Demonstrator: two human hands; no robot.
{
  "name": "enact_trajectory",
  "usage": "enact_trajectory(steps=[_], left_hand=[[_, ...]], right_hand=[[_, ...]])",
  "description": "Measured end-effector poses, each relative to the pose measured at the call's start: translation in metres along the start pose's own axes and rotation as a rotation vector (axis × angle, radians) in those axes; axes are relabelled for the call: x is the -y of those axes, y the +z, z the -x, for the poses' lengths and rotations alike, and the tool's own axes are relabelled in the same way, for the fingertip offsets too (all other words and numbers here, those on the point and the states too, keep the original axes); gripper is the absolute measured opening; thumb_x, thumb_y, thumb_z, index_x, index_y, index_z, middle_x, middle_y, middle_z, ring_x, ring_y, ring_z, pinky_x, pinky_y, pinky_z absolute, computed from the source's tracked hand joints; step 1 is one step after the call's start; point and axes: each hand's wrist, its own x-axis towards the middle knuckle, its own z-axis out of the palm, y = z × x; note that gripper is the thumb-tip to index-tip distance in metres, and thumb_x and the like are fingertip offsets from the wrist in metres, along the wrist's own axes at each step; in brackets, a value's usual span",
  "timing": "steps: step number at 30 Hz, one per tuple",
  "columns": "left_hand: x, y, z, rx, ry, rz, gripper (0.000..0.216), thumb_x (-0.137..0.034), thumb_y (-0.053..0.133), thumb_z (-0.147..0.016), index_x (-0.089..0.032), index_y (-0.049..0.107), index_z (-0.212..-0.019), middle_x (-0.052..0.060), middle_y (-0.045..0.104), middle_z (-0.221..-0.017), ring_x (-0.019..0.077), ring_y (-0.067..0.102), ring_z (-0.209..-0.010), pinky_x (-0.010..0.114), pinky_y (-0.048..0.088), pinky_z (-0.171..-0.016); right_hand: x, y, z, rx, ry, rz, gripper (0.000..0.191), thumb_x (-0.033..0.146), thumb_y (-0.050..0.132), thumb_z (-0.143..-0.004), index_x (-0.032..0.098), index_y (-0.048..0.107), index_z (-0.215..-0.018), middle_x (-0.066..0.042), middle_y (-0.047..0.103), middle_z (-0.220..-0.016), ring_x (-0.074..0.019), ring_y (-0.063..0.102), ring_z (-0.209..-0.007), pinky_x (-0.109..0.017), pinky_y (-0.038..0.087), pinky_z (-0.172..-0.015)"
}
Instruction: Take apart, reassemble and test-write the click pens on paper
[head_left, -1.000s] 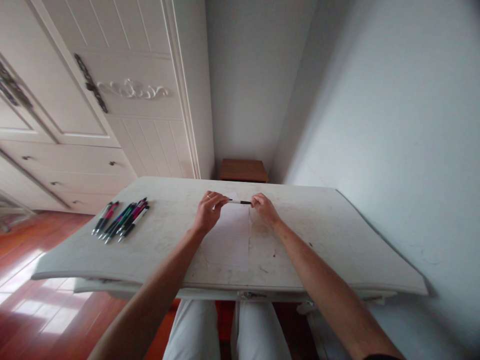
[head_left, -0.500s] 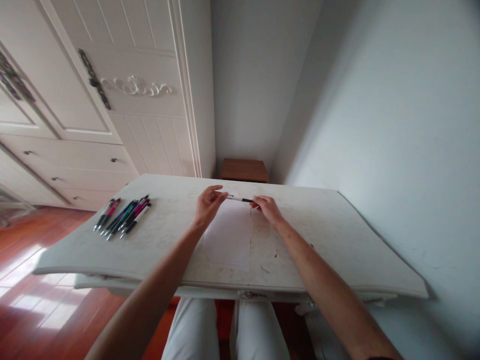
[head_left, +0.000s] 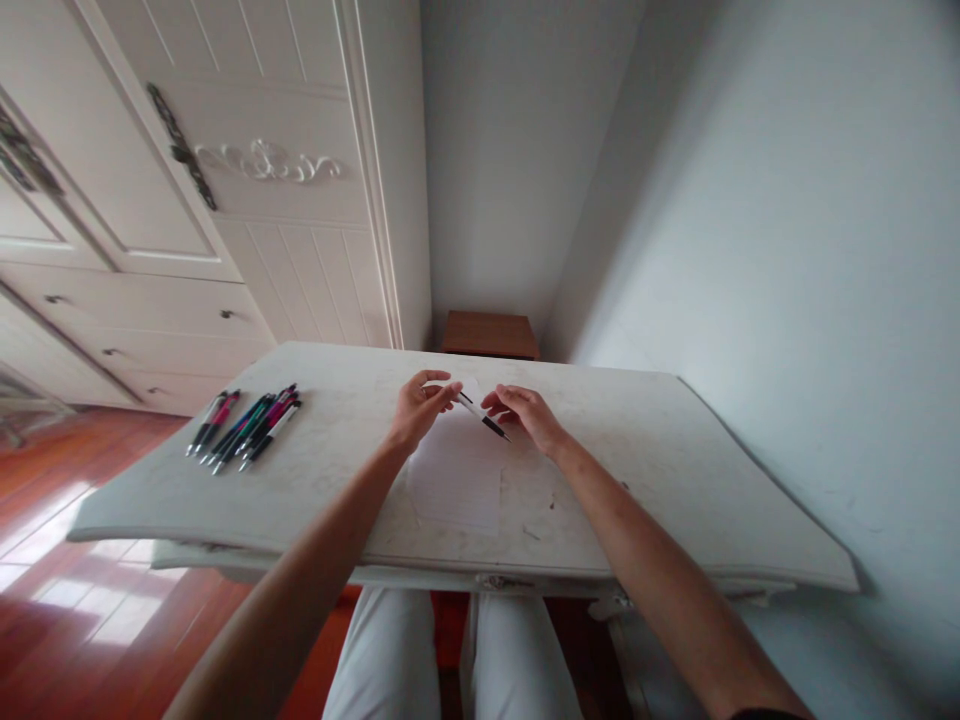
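Note:
Between the thumb and fingers of my left hand [head_left: 421,406] is the rear end of a white pen with a black grip [head_left: 481,414]. The pen slants down to the right, its tip pointing toward the tabletop. My right hand [head_left: 528,414] is just beyond the pen on the right, fingers loosely bent and apart, with nothing visible in them. Below both hands lies a sheet of white paper [head_left: 455,485], its top partly hidden by my left hand and the pen.
Several coloured pens [head_left: 247,432] lie in a group on the left of the white table [head_left: 645,470]. A white cabinet [head_left: 300,280] stands behind at left, a brown wooden piece of furniture [head_left: 491,333] beyond the far edge. A wall [head_left: 787,300] borders the right side.
My right hand has let go of the pen's grip end. The pen has swung from nearly level to slanting down to the right, still in my left hand.

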Motion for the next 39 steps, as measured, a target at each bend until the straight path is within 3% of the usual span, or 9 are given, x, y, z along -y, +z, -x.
enact_trajectory(steps=[5, 9, 12, 14, 18, 23, 25, 31, 39], left_hand=[[0.0, 0.005, 0.004, 0.079, -0.012, -0.006, 0.061, -0.059, 0.081, -0.061, -0.015, 0.058, -0.098, 0.004, 0.07, -0.066, 0.0143, 0.061, -0.055, 0.028, 0.048, -0.058], [-0.003, 0.007, 0.007, 0.141, -0.036, 0.011, 0.062, -0.057, 0.082, -0.059, -0.015, 0.058, -0.098, 0.003, 0.069, -0.065, 0.0134, 0.059, -0.054, 0.028, 0.048, -0.057], [-0.004, 0.008, 0.007, 0.158, -0.025, 0.025, 0.059, -0.063, 0.077, -0.063, -0.015, 0.059, -0.093, 0.004, 0.069, -0.064, 0.0138, 0.059, -0.054, 0.028, 0.047, -0.057], [-0.003, 0.008, 0.006, 0.147, -0.001, 0.024, 0.058, -0.069, 0.069, -0.069, -0.015, 0.06, -0.09, 0.006, 0.07, -0.066, 0.0142, 0.06, -0.055, 0.027, 0.046, -0.057], [0.004, 0.001, -0.002, 0.043, 0.053, -0.049, 0.055, -0.069, 0.057, -0.079, -0.015, 0.061, -0.089, 0.008, 0.072, -0.072, 0.0148, 0.062, -0.06, 0.026, 0.046, -0.056], [0.019, -0.012, -0.015, -0.178, 0.056, -0.356, 0.024, -0.038, 0.061, -0.078, -0.015, 0.063, -0.084, 0.007, 0.071, -0.076, 0.0184, 0.066, -0.072, 0.029, 0.05, -0.069], [0.022, -0.015, -0.017, -0.207, 0.055, -0.499, 0.019, -0.028, 0.058, -0.078, -0.015, 0.067, -0.089, 0.008, 0.073, -0.085, 0.0204, 0.068, -0.081, 0.032, 0.052, -0.077], [0.018, -0.014, -0.008, -0.075, 0.117, -0.915, 0.035, -0.013, 0.053, -0.078, -0.021, 0.071, -0.107, 0.006, 0.071, -0.119, 0.0249, 0.059, -0.119, 0.041, 0.041, -0.106], [0.016, -0.014, -0.002, 0.093, 0.117, -1.121, 0.036, -0.014, 0.047, -0.083, -0.024, 0.071, -0.108, 0.005, 0.064, -0.132, 0.0256, 0.046, -0.135, 0.047, 0.033, -0.11]], right_hand=[[0.006, 0.013, 0.009, 0.147, -0.022, -0.029, 0.04, 0.049, 0.075, -0.074, 0.021, 0.068, -0.102, -0.002, 0.07, -0.084, -0.014, 0.064, -0.069, -0.026, 0.05, -0.061], [0.007, 0.018, 0.015, 0.294, -0.034, -0.05, 0.062, 0.034, 0.08, -0.071, 0.025, 0.056, -0.127, 0.003, 0.066, -0.079, -0.014, 0.066, -0.064, -0.028, 0.054, -0.062], [0.007, 0.018, 0.017, 0.315, -0.006, -0.092, 0.084, 0.03, 0.08, -0.071, 0.03, 0.038, -0.143, 0.005, 0.064, -0.079, -0.0154, 0.068, -0.065, -0.031, 0.057, -0.063], [0.008, 0.018, 0.017, 0.31, 0.003, -0.12, 0.081, 0.03, 0.081, -0.071, 0.029, 0.04, -0.141, 0.004, 0.064, -0.08, -0.0161, 0.069, -0.067, -0.032, 0.059, -0.064], [0.009, 0.015, 0.015, 0.244, 0.011, -0.156, 0.066, 0.032, 0.083, -0.068, 0.024, 0.051, -0.125, 0.003, 0.065, -0.08, -0.0171, 0.07, -0.065, -0.035, 0.061, -0.064], [0.013, 0.012, 0.013, 0.092, 0.034, -0.163, 0.063, 0.031, 0.086, -0.062, 0.024, 0.052, -0.114, 0.006, 0.064, -0.073, -0.0191, 0.071, -0.06, -0.034, 0.062, -0.058], [0.014, 0.011, 0.013, 0.044, 0.029, -0.162, 0.06, 0.031, 0.085, -0.061, 0.024, 0.053, -0.112, 0.005, 0.065, -0.072, -0.0199, 0.071, -0.059, -0.033, 0.061, -0.055], [0.011, 0.008, 0.008, -0.082, -0.029, -0.237, 0.059, 0.032, 0.082, -0.065, 0.023, 0.053, -0.116, 0.003, 0.069, -0.074, -0.0187, 0.07, -0.059, -0.033, 0.06, -0.055], [0.003, -0.001, -0.001, -0.241, -0.088, -0.388, 0.062, 0.026, 0.081, -0.067, 0.023, 0.05, -0.121, 0.003, 0.07, -0.073, -0.0185, 0.071, -0.063, -0.033, 0.06, -0.06]])
